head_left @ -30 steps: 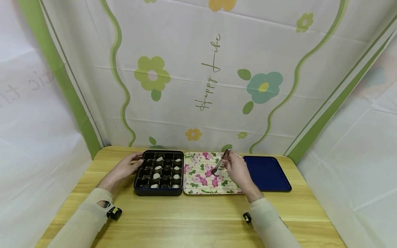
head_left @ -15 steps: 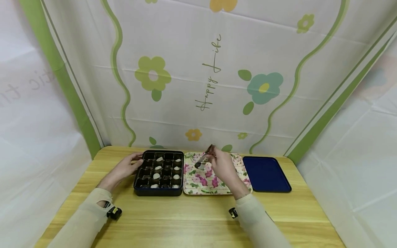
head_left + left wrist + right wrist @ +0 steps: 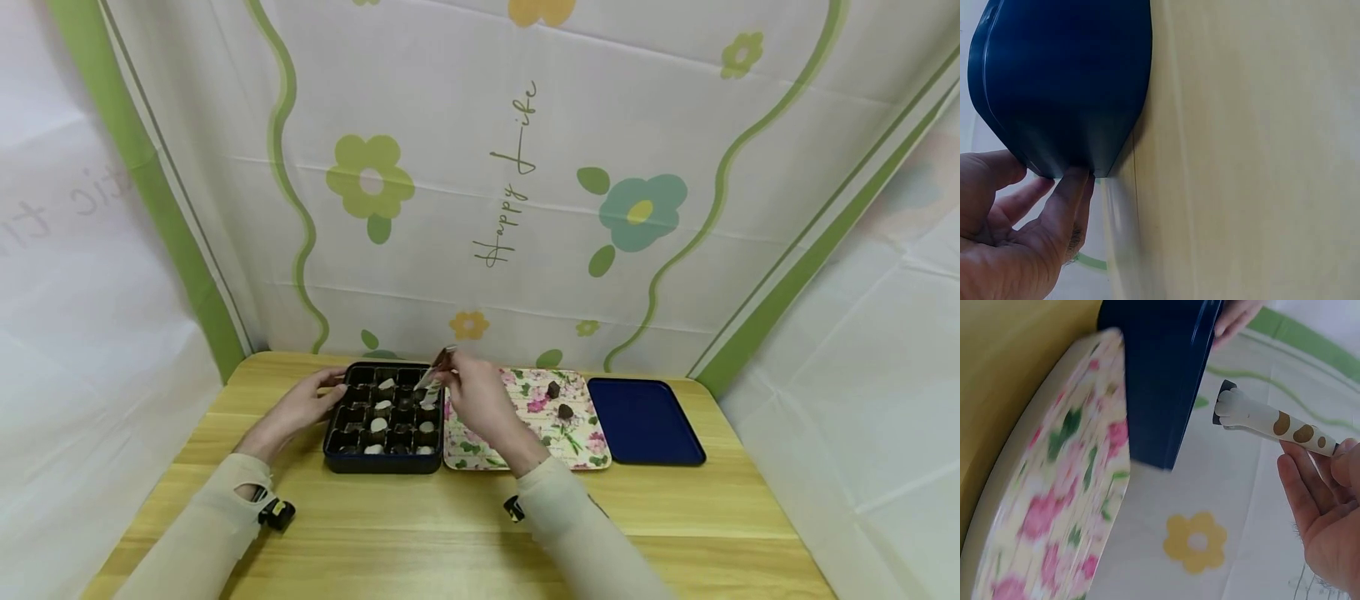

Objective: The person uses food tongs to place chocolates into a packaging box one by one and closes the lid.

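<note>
A dark blue tin box point(image 3: 384, 467) with a black divided insert holds white and dark chocolates in its compartments. Against its left side rests my left hand point(image 3: 303, 408), thumb at the rim and fingers on the outer wall point(image 3: 1063, 165). My right hand point(image 3: 480, 400) pinches small tongs point(image 3: 1272, 420), white with brown spots and a paw-shaped end. Between their tips is a dark chocolate point(image 3: 1228, 385), held over the box's back right compartments. Two other dark chocolates, one blocky point(image 3: 553, 389) and one rounder point(image 3: 566, 411), lie on the floral tray point(image 3: 592, 458).
The floral tray stands right beside the box, partly covered by my right forearm. To its right lies a flat navy tray or lid point(image 3: 645, 421). All stand along the back of the wooden table point(image 3: 420, 533), before a printed curtain point(image 3: 450, 208).
My right hand has carried the tongs and dark chocolate leftward from over the floral tray to the box. Two chocolates on the tray have come into view. My left hand has stayed put.
</note>
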### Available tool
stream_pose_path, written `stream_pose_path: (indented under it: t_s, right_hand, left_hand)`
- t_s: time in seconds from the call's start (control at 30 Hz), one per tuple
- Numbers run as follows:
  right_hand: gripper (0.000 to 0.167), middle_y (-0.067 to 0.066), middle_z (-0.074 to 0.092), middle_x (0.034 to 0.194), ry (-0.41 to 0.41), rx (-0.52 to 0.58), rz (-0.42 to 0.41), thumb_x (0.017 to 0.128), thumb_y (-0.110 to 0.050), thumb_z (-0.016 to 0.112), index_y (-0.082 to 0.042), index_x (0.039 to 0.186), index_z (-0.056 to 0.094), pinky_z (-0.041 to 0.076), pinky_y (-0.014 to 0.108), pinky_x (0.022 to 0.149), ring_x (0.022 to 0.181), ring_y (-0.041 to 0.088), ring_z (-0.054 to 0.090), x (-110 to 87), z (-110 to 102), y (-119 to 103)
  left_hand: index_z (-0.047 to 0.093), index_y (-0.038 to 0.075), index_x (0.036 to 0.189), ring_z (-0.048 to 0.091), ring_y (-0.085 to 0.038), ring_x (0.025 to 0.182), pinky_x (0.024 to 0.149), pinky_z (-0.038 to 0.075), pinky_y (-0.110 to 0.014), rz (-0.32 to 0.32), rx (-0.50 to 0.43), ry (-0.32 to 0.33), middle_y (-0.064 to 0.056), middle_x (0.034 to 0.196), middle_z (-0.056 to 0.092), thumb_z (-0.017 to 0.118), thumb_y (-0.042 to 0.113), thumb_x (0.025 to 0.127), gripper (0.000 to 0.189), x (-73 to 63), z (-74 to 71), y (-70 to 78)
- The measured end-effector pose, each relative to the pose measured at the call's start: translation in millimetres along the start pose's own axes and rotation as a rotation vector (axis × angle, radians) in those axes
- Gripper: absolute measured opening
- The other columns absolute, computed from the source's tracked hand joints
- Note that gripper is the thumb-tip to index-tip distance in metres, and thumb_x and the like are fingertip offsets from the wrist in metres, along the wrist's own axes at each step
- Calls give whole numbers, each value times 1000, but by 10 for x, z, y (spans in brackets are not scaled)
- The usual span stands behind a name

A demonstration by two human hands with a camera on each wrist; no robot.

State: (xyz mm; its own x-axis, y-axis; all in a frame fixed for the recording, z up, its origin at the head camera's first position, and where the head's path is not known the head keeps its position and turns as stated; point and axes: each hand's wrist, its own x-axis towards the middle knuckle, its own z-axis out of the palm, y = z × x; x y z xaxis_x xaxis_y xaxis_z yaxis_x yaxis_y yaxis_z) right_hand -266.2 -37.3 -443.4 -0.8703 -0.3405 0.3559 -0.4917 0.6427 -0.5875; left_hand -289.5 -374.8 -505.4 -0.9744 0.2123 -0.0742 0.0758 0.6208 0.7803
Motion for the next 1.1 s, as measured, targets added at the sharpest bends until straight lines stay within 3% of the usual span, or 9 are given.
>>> stream_pose_path:
  t_s: [0.3,0.5,0.77,1.1]
  right_hand:
    - [19,9,86,103,-73,-59,-76,121,-21,66,-7,125,78,54,17,63,66,5,62,108,313,-320]
    - [17,-1,88,113,-96,-104,-120,122,-24,64,-16,131,77,59,15,72,88,7,81,129,516,-465]
    - [19,-3,89,118,-139,-94,-176,123,-21,62,-17,134,77,55,10,72,93,6,82,159,740,-543]
    - [19,-3,89,118,-178,-76,-146,123,-22,63,-17,136,76,53,9,68,85,2,79,164,788,-516]
  left_hand:
    - [40,-11,176,49,-69,157,122,56,-77,13,10,0,-45,165,54,53,19,127,58,1,5,-8]
    - [40,-12,175,49,-69,158,122,57,-76,18,8,3,-46,164,55,53,18,127,58,7,3,-13]
    - [41,-13,174,51,-69,156,119,60,-74,24,-3,4,-46,162,56,53,17,127,57,21,-5,-22]
    - [39,-12,175,51,-68,156,119,60,-73,18,-10,-11,-46,163,54,52,19,127,58,26,-16,-13]
